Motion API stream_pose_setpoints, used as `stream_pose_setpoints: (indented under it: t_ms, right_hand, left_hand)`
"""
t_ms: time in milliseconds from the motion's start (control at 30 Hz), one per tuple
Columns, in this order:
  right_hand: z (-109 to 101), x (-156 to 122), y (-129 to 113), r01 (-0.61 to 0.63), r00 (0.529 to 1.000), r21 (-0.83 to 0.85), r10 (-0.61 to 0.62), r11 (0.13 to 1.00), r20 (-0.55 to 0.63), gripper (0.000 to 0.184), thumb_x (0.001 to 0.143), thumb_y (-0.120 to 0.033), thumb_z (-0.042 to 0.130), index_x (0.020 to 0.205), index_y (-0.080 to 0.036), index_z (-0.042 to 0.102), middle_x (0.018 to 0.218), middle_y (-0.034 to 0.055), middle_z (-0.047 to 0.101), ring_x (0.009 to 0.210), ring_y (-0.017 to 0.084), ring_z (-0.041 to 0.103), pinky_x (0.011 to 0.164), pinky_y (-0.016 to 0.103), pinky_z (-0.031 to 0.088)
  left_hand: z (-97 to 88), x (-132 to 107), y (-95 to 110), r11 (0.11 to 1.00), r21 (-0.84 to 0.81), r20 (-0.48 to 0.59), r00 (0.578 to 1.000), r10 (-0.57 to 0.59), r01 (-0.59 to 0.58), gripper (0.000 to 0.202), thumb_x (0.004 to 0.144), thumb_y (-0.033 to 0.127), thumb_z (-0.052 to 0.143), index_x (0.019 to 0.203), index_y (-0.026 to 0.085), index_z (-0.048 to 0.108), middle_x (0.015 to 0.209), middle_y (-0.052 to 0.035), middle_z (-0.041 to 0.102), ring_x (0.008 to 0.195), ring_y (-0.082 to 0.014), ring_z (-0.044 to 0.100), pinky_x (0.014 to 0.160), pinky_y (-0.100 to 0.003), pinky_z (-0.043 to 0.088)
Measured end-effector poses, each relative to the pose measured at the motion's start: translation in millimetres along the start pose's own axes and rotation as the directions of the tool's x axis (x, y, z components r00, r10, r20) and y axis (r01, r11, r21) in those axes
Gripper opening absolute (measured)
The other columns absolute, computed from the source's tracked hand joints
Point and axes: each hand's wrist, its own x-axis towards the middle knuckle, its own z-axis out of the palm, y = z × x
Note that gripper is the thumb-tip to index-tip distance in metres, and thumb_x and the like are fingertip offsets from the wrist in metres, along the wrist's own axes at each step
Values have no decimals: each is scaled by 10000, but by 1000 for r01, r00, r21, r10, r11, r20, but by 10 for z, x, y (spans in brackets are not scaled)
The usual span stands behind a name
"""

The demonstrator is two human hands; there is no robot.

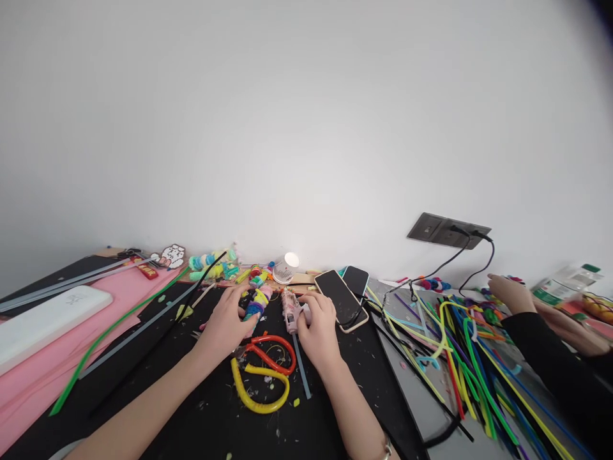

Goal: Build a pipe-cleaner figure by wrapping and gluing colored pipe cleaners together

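Observation:
My left hand (225, 322) is closed around a small figure wound from coloured pipe cleaners (258, 300), yellow, pink and blue, held over the black mat (201, 415). My right hand (318, 326) is wrapped round a pink hot glue gun (290, 310), whose nozzle end lies close to the figure. A glue stick (301, 374) pokes back from the gun toward me. Scissors with red and yellow handles (265, 377) lie on the mat between my forearms.
Two phones (347, 291) lie right of the gun. A heap of coloured pipe cleaners (469, 358) covers the right side, where another person's hands (512, 294) work. Pink paper (43, 370), a white box (43, 322) and long sticks lie left. A wall socket (447, 230) holds cables.

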Motion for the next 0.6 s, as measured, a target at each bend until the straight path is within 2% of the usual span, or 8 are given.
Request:
stream_pose_setpoints:
  t_ms: [67, 200, 367, 500, 600]
  right_hand:
    - [11, -4, -41, 28, 1000, 34, -28, 999, 1, 236, 791, -95, 502, 974, -190, 615, 1041, 77, 621, 1022, 222, 526, 927, 370, 370]
    - [49, -30, -123, 53, 997, 59, -56, 997, 45, 169, 827, -140, 556, 972, -199, 618, 974, 50, 645, 931, 199, 561, 824, 313, 394]
    - [112, -38, -182, 3, 1000, 46, -3, 999, -10, 86, 851, -145, 539, 895, -180, 605, 874, 40, 644, 824, 188, 572, 734, 297, 378]
    - [119, -26, -171, -15, 999, 98, 19, 995, -48, 121, 868, -129, 491, 848, -172, 602, 826, 39, 636, 768, 172, 566, 710, 284, 387]
    - [94, -22, -143, -77, 991, 158, 92, 984, -95, 132, 872, -155, 478, 856, -167, 609, 800, 39, 630, 711, 159, 556, 655, 263, 398]
  left_hand:
    - [-1, -15, 25, 997, -73, -14, 1000, 12, -13, 531, 744, 289, 573, 1259, 208, 474, 1295, -137, 454, 743, -190, 647, 668, -343, 559]
    - [-6, -69, 97, 969, -220, -19, 994, 111, -113, 456, 771, 279, 561, 1220, 252, 488, 1268, -104, 460, 833, -207, 645, 636, -327, 574]
    - [-1, -131, 183, 934, -306, 33, 978, 204, -184, 428, 796, 259, 551, 1219, 278, 488, 1321, -99, 433, 878, -208, 635, 676, -350, 587]
    - [10, -139, 185, 930, -328, 29, 983, 184, -164, 415, 787, 268, 569, 1200, 264, 522, 1334, -100, 442, 887, -212, 642, 682, -344, 588]
    - [0, -116, 157, 921, -383, 7, 996, 88, -79, 428, 791, 307, 575, 1212, 254, 516, 1344, -110, 454, 916, -228, 644, 690, -360, 589]
